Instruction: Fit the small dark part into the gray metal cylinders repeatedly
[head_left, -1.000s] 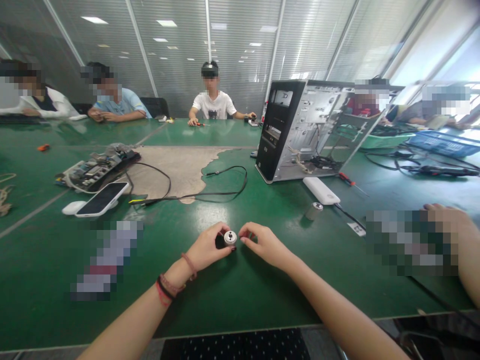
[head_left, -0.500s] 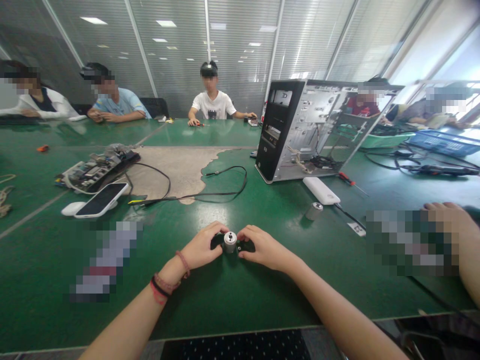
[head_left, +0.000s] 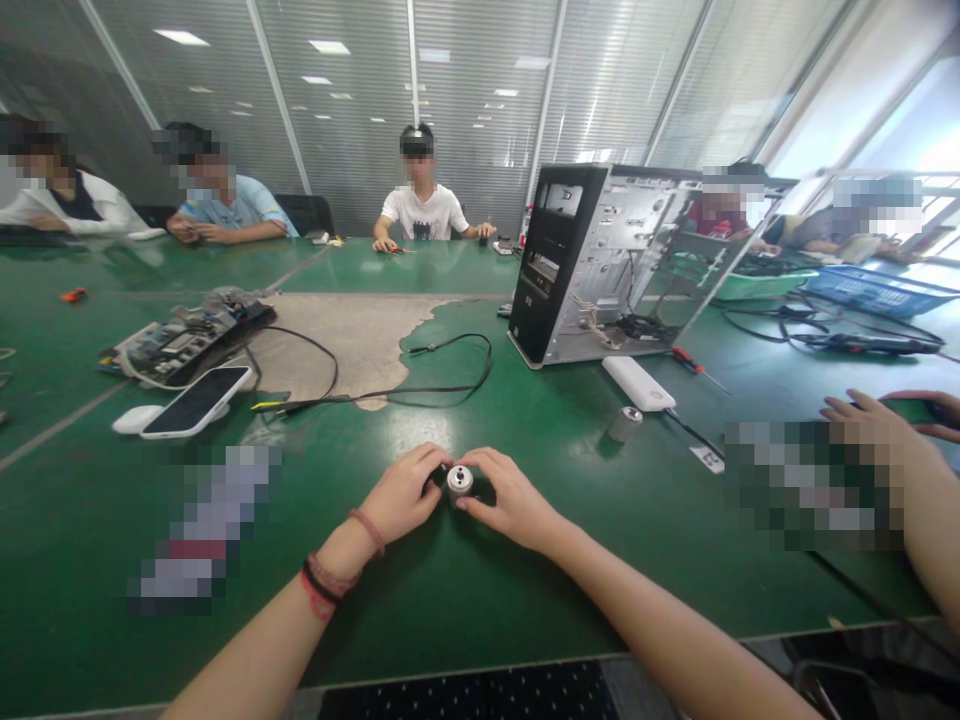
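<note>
A small silver cylindrical motor [head_left: 460, 486] stands upright on the green table in front of me, its round end with a dark centre facing up. My right hand [head_left: 514, 500] has thumb and forefinger curved around the motor's right side, gripping it. Close against the left side is my left hand [head_left: 405, 492], with bracelets on its wrist and its fingers curled in a pinch. What sits between its fingertips is too small and dark to make out. A second silver motor [head_left: 625, 424] lies further right, tilted on the table.
An opened computer case [head_left: 559, 265] stands behind, with a white power bank [head_left: 637, 383] and a red screwdriver [head_left: 699, 369] before it. Left lie a phone [head_left: 196, 402], a circuit assembly [head_left: 187, 345] and a black cable [head_left: 450, 390]. Another person's hand [head_left: 870, 430] is at right.
My right hand has moved left, bringing its thumb and forefinger onto the motor. My left fingers have drawn closer together. The co-worker's hand at right has shifted, and a second one shows.
</note>
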